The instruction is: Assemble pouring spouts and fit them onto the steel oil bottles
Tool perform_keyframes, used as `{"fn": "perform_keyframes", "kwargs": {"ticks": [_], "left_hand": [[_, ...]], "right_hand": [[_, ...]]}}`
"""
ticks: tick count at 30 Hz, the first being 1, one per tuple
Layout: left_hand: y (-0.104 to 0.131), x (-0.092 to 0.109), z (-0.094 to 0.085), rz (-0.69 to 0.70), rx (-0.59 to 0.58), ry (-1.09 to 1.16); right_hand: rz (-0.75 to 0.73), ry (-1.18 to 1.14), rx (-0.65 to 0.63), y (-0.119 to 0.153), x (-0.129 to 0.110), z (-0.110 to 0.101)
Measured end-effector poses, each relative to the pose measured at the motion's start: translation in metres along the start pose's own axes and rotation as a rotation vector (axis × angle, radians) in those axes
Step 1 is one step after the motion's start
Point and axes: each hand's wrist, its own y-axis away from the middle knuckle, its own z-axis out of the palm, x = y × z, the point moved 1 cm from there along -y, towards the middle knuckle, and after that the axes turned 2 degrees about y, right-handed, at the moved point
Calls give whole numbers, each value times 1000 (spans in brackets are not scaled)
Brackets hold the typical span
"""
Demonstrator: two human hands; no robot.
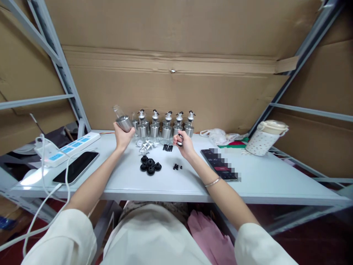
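My left hand (124, 138) is wrapped round a glass bottle with a metal sleeve (124, 123), raised and tilted left, its neck without a spout. My right hand (184, 144) is closed round a small black and silver piece (179, 141), mostly hidden by the fingers, in front of the bottle row. Several sleeved bottles (154, 130) stand at the back, the front ones topped with white and black spouts. Between my hands lie white spout parts (147, 146), black strips (168, 148), round black caps (150, 163) and tiny black pieces (177, 166).
On the left are a power strip (70, 149), white cables (67, 173) and a dark phone (77, 167). To the right lie another phone (220, 165), a plastic bag (217, 136) and a white dotted flask (264, 138). Cardboard (171, 95) walls the back.
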Motion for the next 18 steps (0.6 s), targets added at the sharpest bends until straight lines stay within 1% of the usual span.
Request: {"fn": "perform_keyframes", "kwargs": {"ticks": [1,2,4,5,6,8,9,11,15,18], "left_hand": [[9,13,-3,43,-64,81],[20,25,-4,73,-164,159],[47,45,-3,106,-441,280],[62,52,-2,133,-558,301],[77,58,0,176,-624,304],[101,64,4,277,-695,333],[110,66,6,321,-721,347],[122,65,8,364,-773,358],[132,60,9,331,-892,295],[134,60,8,300,-925,277]], "right_hand": [[-7,1,7,-1,1,-1],[-12,3,11,-2,1,-1],[-31,13,12,-4,3,-1],[-44,23,6,-4,4,-1],[-59,34,-3,-5,5,0],[-80,57,-31,-5,8,1],[-79,66,-49,-5,9,2],[-71,73,-77,-5,12,3],[-99,67,-59,-4,12,5],[-122,28,-38,-3,8,7]]}}
